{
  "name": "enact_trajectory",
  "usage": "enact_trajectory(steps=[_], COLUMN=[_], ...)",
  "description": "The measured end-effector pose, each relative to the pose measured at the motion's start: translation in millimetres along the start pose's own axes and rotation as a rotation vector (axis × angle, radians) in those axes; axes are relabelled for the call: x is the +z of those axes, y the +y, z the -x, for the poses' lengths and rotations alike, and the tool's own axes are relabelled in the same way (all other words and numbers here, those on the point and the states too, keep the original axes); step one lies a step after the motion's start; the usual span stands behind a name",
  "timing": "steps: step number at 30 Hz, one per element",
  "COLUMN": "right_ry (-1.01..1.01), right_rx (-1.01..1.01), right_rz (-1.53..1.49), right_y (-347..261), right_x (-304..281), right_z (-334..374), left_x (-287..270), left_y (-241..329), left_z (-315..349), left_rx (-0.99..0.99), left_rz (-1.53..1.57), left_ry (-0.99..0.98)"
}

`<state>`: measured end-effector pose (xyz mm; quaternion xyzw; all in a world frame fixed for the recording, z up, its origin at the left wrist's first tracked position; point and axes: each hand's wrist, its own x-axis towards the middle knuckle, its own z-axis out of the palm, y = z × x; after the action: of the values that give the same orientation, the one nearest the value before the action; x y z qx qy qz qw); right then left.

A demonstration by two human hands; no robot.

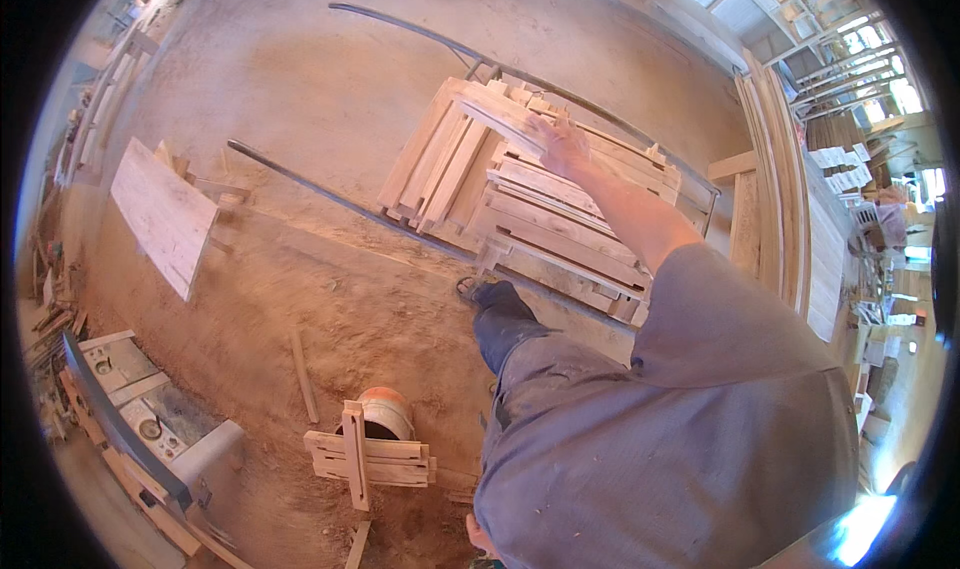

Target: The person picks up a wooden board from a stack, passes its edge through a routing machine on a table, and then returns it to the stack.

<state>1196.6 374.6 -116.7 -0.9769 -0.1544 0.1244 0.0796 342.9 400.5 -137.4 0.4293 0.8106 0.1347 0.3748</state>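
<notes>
While the right hand (pixel 563 146) touches a plank (pixel 500 120) atop the pile (pixel 565 225), the left hand (pixel 479 535) is well apart; I cannot tell either's grip.

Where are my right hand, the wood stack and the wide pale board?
Right hand (pixel 565 151), head view: its back.
Wood stack (pixel 556 227), head view: a plank near its middle.
Wide pale board (pixel 165 217), head view: middle of its face.
</notes>
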Motion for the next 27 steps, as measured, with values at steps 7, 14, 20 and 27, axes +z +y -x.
enact_trajectory(steps=[7, 14, 20, 27], right_ry=[-0.143, -0.01, -0.066, -0.185], right_rx=[-0.098, -0.083, 0.039, 0.583], right_rz=[0.2, 0.148, 0.081, -1.18], right_y=[64, 73, 63, 58], right_x=[50, 77, 72, 112], right_z=[-97, -113, -127, -121], left_x=[83, 124, 118, 110], left_y=[173, 284, 268, 216], left_z=[19, 18, -9, -46], left_rx=[0.043, 0.178, 0.088, -0.044], left_rz=[0.094, -0.225, -0.212, -0.099], left_ry=[-0.413, -0.373, -0.398, -0.509])
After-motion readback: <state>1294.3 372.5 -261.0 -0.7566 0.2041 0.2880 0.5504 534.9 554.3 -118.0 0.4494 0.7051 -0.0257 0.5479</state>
